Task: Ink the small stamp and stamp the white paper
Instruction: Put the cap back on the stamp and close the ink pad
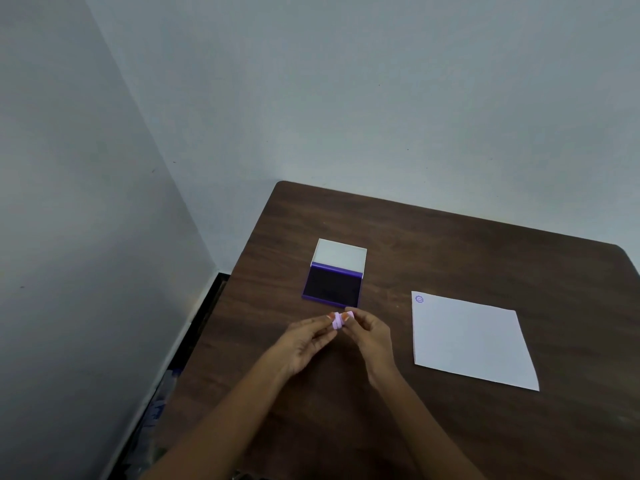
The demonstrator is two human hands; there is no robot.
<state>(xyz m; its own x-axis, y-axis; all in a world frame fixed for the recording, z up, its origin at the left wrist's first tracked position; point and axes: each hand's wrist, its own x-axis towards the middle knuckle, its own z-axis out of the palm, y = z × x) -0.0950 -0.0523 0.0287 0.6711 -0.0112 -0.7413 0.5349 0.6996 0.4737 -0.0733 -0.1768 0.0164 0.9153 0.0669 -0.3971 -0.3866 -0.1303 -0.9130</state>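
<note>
The left hand and right hand pinched the small lilac stamp between their fingertips. The open purple ink pad sat just beyond at twelve o'clock. At three o'clock lay the white paper, bearing one purple imprint in its far-left corner; whether more stamping remained is unclear.

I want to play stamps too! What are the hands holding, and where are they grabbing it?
Both hands, left and right, pinch the small lilac stamp by its two ends, with their fingertips.
</note>
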